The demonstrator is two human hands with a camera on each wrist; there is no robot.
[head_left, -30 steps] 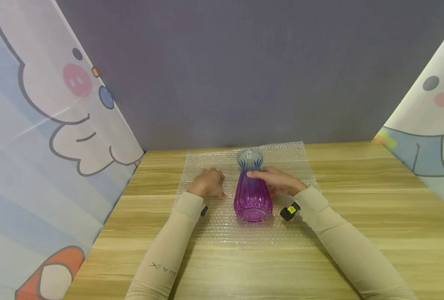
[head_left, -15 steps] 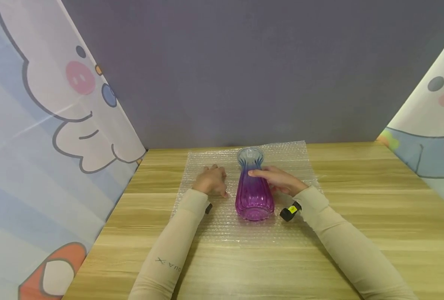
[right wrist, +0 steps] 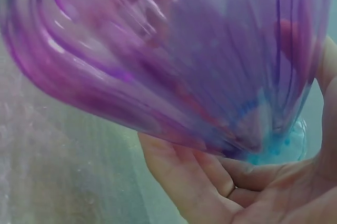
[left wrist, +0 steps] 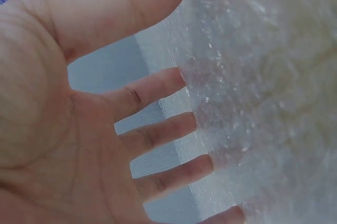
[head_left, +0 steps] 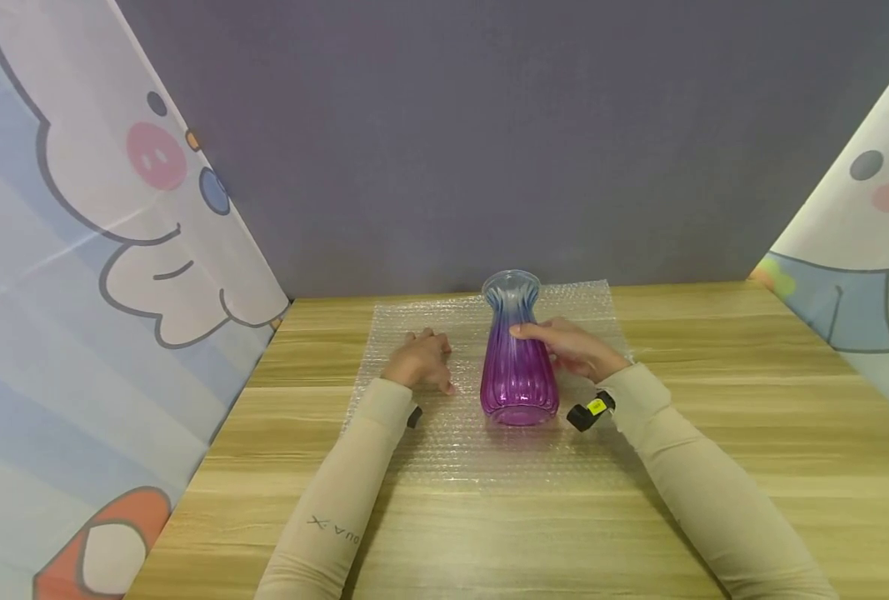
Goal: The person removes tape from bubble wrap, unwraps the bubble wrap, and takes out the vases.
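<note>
A ribbed glass vase (head_left: 519, 367), blue at the neck and purple toward its base, is gripped by my right hand (head_left: 575, 346). The thumb lies across the vase's front below the neck, and in the right wrist view the fingers (right wrist: 179, 174) wrap behind the glass (right wrist: 174, 66). Beneath the vase a sheet of clear bubble wrap (head_left: 444, 450) lies flat on the table. My left hand (head_left: 420, 360) rests on the wrap's left part, fingers spread. Seen from the left wrist, its fingertips (left wrist: 187, 121) touch the bubble wrap (left wrist: 263, 103).
The wood-grain table (head_left: 744, 400) extends to both sides and in front of the wrap. A dark grey panel (head_left: 519, 150) rises at the table's back edge. Cartoon-printed cloths hang at the left (head_left: 99, 275) and right (head_left: 864, 250).
My right hand has raised the vase, which now stands more upright and a little farther right. The left hand has stayed nearly still on the bubble wrap.
</note>
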